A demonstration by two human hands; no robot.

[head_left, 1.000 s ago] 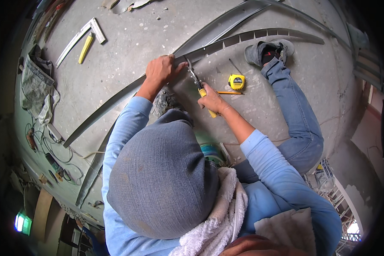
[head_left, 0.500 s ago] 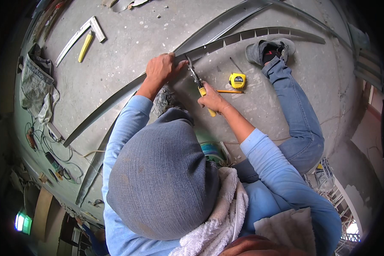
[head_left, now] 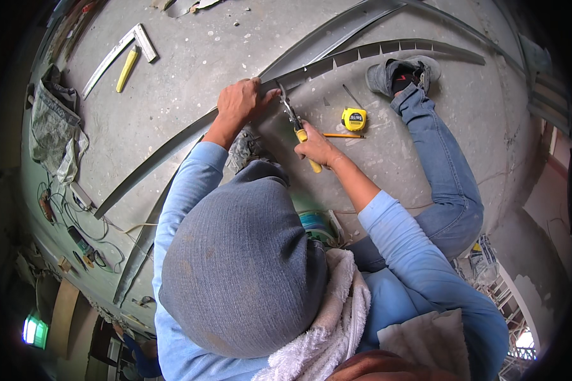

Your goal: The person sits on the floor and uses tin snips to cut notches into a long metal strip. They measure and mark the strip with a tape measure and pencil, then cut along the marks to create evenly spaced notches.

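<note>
A long, thin grey metal channel (head_left: 165, 151) lies in a curve across the floor, with several slits along its far right stretch. My left hand (head_left: 238, 105) is closed around its middle, the thumb pointing toward the cutting tool. In my right hand (head_left: 316, 149) is a pair of tin snips (head_left: 292, 117) with yellow handles, my fingers wrapped around them. The jaws of the snips meet the channel's near edge, just right of my left thumb. Whether the blades are closed cannot be made out. A yellow tape measure (head_left: 354, 119) and an orange pencil (head_left: 343, 136) lie right of my right hand.
Other metal strips (head_left: 337, 32) lie beyond the channel. Far left are a metal square (head_left: 147, 46), a yellow-handled tool (head_left: 127, 68) and a crumpled grey cloth (head_left: 54, 124). A corded power tool (head_left: 82, 242) lies at lower left. My shoe (head_left: 378, 79) rests near the slitted stretch.
</note>
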